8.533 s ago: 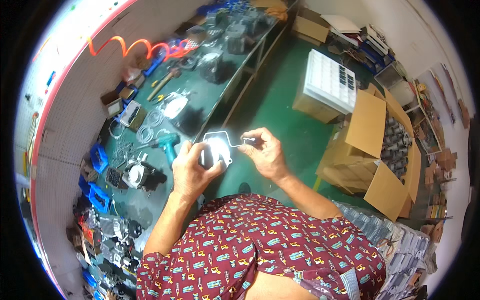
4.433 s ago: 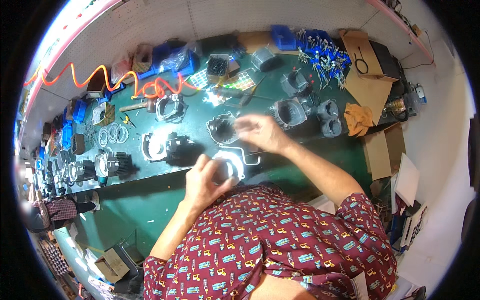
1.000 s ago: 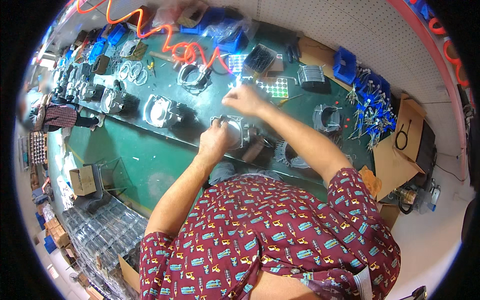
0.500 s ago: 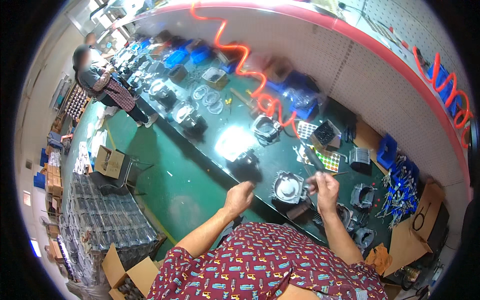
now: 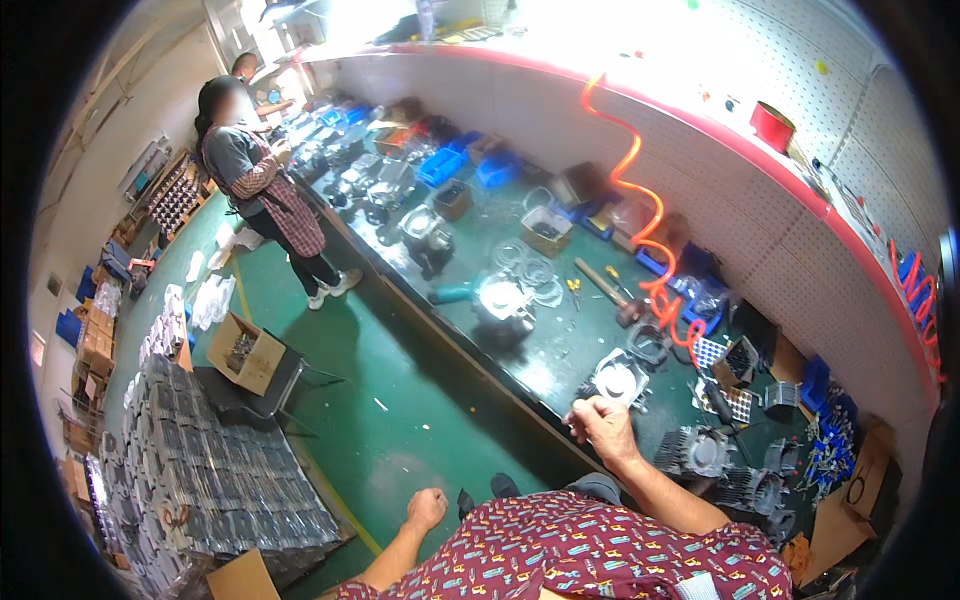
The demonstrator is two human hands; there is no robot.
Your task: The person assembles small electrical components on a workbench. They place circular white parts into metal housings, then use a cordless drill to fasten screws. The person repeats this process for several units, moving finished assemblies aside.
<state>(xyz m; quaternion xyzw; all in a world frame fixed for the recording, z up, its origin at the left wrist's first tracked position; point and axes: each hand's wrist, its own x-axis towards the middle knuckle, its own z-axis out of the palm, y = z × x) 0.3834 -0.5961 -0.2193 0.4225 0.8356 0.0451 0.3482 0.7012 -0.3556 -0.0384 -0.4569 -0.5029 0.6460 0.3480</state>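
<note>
My right hand [image 5: 605, 430] is over the front edge of the workbench, its fingers pinched together. Whatever they hold, if anything, is too small to make out. Just beyond it sits a round-faced cast metal housing [image 5: 618, 380]. To the right of my forearm lies a finned metal housing [image 5: 697, 452], with another finned housing [image 5: 752, 490] behind the arm's lower part. My left hand [image 5: 427, 508] hangs low over the green floor, away from the bench, curled into a loose fist with nothing visible in it.
A red coiled air hose [image 5: 655, 215] hangs down to the bench near a hammer [image 5: 605, 288] and a black driver tool [image 5: 715, 400]. Stacked wrapped metal parts [image 5: 210, 460] and a chair with a cardboard box [image 5: 248, 352] stand left. A co-worker [image 5: 265, 185] stands farther along the bench.
The view has swung left along the bench. My right hand has moved from beside the finned housing to another housing farther left. My left hand has dropped away from the bench edge.
</note>
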